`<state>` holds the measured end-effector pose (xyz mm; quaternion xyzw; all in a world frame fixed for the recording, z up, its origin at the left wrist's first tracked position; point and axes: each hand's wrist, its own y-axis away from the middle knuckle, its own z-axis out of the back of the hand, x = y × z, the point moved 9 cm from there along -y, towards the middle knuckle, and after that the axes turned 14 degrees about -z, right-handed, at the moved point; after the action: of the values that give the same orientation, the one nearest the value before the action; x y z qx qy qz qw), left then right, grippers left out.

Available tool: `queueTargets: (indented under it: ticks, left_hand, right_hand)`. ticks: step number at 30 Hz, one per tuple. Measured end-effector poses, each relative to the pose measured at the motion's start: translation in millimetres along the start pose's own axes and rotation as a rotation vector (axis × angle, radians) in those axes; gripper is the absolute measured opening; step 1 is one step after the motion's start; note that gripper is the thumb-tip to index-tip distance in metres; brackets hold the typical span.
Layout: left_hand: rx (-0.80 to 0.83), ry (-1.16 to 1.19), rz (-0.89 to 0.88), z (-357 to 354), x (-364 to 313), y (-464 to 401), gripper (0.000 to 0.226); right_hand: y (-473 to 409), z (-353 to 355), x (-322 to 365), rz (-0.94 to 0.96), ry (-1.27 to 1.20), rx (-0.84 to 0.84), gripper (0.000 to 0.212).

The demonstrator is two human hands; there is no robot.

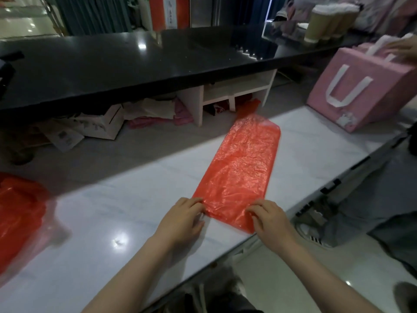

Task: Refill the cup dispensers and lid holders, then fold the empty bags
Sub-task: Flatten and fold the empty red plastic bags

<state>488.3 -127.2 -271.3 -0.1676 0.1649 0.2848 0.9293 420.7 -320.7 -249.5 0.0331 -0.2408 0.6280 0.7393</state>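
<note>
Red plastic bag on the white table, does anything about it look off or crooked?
The flattened red plastic bag lies askew, diagonal to the white table edge, its far handle end poking past the table's far side. The left hand and right hand hold its near end. No tear shows.

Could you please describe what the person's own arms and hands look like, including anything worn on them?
Both forearms are bare up to the bottom edge of the picture, with no sleeve showing. The left hand and right hand wear no gloves, and no rings, watch or bracelet can be seen. The fingernails look short and unpainted.
</note>
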Motion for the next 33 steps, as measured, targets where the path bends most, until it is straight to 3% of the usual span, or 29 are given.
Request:
queueTargets:
  ticks: [6, 13, 16, 19, 22, 26, 33]
  left_hand:
    - [-0.089, -0.026, -0.078, -2, -12, -8, 0.038]
    - [0.098, -0.012, -0.229, -11, -13, -26, 0.051]
    - [0.094, 0.01, -0.177, -11, -4, -28, 0.055]
    - [-0.008, 0.034, -0.111, -6, -2, -33, 0.03]
    - [-0.101, 0.142, 0.084, -3, 12, -37, 0.007]
    - [-0.151, 0.218, 0.216, -3, 29, -44, 0.016]
    - [-0.11, 0.109, 0.278, -14, 31, -55, 0.01]
  right_hand:
    - [36, -4, -28, -0.048, 0.043, -0.016, 0.062]
    - [44, -6, -43, -0.138, -0.02, 0.02, 0.036]
    - [40, -1, -55, -0.256, -0.138, 0.006, 0.026]
    - [34, 4, -64, -0.387, -0.223, -0.036, 0.021]
    - [26, 5, -66, -0.44, -0.219, -0.033, 0.017]
    - [16, 4, -72, -0.54, -0.166, -0.047, 0.031]
    - [8, -2, -77, -0.668, -0.026, -0.042, 0.021]
